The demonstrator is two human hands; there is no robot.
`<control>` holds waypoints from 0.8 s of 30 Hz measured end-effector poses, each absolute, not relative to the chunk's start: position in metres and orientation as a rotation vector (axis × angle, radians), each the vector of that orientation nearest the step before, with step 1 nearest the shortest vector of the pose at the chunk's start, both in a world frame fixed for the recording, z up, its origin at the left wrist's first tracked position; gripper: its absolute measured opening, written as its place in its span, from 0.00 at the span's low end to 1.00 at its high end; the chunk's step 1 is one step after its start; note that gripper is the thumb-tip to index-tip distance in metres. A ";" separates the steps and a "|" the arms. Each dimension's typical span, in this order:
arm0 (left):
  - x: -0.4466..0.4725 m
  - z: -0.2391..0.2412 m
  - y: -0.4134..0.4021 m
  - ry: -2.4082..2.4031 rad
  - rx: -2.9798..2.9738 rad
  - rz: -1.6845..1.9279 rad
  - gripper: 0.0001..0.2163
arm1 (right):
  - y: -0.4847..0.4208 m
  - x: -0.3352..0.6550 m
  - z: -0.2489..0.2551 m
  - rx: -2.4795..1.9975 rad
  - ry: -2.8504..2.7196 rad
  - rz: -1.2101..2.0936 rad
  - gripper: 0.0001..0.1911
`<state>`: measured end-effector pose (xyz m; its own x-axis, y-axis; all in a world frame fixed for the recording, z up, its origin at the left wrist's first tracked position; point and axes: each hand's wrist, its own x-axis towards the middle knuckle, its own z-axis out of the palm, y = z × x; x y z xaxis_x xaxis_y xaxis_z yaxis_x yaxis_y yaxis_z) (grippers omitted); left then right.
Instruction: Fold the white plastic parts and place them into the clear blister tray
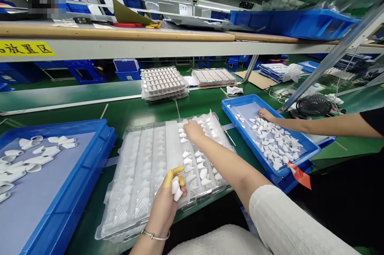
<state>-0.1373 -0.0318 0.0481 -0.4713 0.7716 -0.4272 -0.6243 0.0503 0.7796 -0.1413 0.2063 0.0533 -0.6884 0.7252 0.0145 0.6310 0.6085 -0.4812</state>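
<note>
On the green counter (pixel 204 98) we see a clear tray (pixel 172 139) at the frame's centre, the left hand (pixel 168 198) at lower centre, yellow-covered fingers (pixel 169 178) closed around small white pieces (pixel 177 194), the right hand (pixel 193 131) above, its grip indiscernible to us, and further white pieces (pixel 188 161) in the tray's right-hand rows.
</note>
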 end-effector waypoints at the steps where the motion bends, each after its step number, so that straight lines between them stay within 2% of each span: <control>1: -0.136 0.050 -0.031 1.208 0.156 1.644 0.23 | 0.202 -0.135 0.058 -1.107 -2.613 0.668 0.05; 5: -0.124 0.055 -0.026 1.098 0.173 1.614 0.25 | 0.163 -0.074 0.079 -0.948 -2.539 0.762 0.12; 7: -0.114 0.054 -0.023 1.095 0.229 1.604 0.25 | 0.133 -0.030 0.086 -0.755 -2.448 0.983 0.16; 11: -0.085 0.051 -0.015 1.113 0.375 1.518 0.28 | 0.079 0.042 0.083 -0.706 -2.356 1.329 0.14; 16: -0.052 0.051 -0.012 1.166 0.647 1.294 0.29 | 0.066 0.082 0.062 -0.770 -1.724 1.873 0.14; 19: -0.045 0.049 -0.015 1.207 0.855 1.204 0.28 | 0.074 0.101 0.055 -0.892 -1.482 1.900 0.17; 24: -0.042 0.045 -0.014 1.347 1.130 1.132 0.21 | 0.074 0.119 0.052 -0.888 -1.431 1.942 0.19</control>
<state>-0.0418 -0.0142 0.0451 -0.0597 0.9908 -0.1213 0.0513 0.1244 0.9909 0.1192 0.0740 0.0516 -0.6215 0.7625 -0.1797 -0.0539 -0.2705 -0.9612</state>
